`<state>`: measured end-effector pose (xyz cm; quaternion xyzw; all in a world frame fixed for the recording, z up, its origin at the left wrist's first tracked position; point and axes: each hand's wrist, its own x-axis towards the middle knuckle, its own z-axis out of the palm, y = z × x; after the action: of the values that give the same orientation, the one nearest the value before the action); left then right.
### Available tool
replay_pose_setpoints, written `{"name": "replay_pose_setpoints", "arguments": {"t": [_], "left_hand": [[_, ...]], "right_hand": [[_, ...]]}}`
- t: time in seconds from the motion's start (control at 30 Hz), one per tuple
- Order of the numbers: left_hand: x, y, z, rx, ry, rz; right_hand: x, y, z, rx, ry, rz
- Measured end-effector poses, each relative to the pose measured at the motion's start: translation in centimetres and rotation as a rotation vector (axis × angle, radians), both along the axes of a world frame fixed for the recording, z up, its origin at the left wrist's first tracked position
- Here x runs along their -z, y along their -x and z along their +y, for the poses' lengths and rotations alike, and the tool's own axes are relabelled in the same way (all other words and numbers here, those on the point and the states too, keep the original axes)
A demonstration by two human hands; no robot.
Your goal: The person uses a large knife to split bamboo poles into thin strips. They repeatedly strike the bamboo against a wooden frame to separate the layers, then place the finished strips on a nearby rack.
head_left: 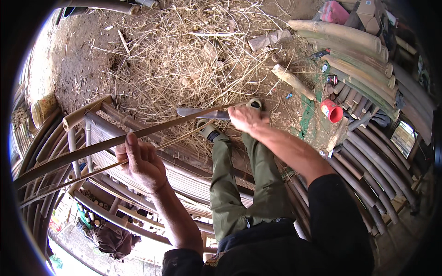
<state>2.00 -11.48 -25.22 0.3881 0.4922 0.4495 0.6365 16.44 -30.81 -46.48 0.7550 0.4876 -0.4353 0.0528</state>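
A long brown bamboo strip (pixel 179 120) runs from the far left across to my right hand. Below it a thinner pale strip (pixel 184 136) slants the same way; at the left the two come close together. My left hand (pixel 142 161) is closed around the strips, thumb raised against the wide one. My right hand (pixel 248 118), a little smeared by motion, grips a large knife (pixel 202 113) whose dark blade points left, passing beneath the wide strip. The knife's handle is hidden in my fingers. Whether the blade touches the strip I cannot tell.
A bamboo bench (pixel 184 179) lies below my left arm. Loose shavings (pixel 193 69) cover the ground ahead. On the right are stacked bamboo poles (pixel 363 60), a red cup (pixel 331 111) and a short bamboo piece (pixel 292 81). A dark cloth (pixel 114 239) hangs at lower left.
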Motion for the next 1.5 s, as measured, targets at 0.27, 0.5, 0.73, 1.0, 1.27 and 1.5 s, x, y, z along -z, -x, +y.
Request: {"name": "replay_pose_setpoints", "arguments": {"t": [0.27, 0.5, 0.73, 1.0, 1.27, 1.5], "left_hand": [[0.3, 0.5, -0.6, 0.032, -0.059, -0.018], [1.3, 3.3, -0.5, 0.068, -0.091, -0.098], [1.3, 3.9, -1.5, 0.001, -0.144, 0.001], [0.8, 5.4, -1.3, -0.045, -0.118, 0.034], [-14.4, 19.7, 2.5, -0.001, -0.296, -0.076], [-42.4, 27.8, 5.5, -0.453, -0.666, 0.709]], "right_hand": [[-0.3, 0.5, -3.4, 0.283, 0.195, 0.297], [6.3, -0.6, -8.9, 0.804, 0.403, 0.621], [5.2, 1.7, -10.4, 0.548, 0.337, 0.148], [10.3, -1.8, -15.3, 1.351, 0.679, 1.071], [-0.8, 3.2, -11.7, 0.386, 0.11, 0.084], [-7.0, -8.8, -15.9, 1.499, 0.073, 0.33]]}}
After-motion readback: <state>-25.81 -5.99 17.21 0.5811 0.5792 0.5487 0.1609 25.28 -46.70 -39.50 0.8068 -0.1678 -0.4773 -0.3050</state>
